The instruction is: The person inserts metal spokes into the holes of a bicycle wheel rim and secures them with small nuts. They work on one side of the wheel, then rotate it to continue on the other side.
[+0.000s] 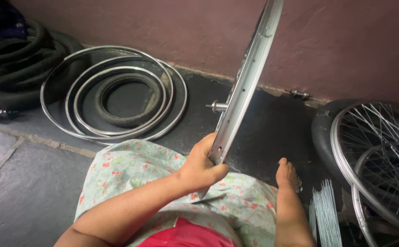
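Note:
My left hand point(202, 168) grips the lower edge of a silver bicycle rim point(247, 77). The rim stands upright and edge-on, and its top runs out of the frame. A hub axle point(215, 106) sticks out from its left side. My right hand point(287, 173) reaches down to the dark floor to the right of the rim. It is close to a bundle of thin silver spokes point(326, 215). Its fingers point away from me and are hidden. A floral green cloth point(131, 167) covers my lap under both arms.
Several bare silver rims point(117, 91) lie stacked flat at the left around a black tyre. More black tyres point(16, 59) are piled in the far left corner. Spoked wheels point(377, 155) on a tyre lie at the right. A hub point(299, 94) lies by the maroon wall.

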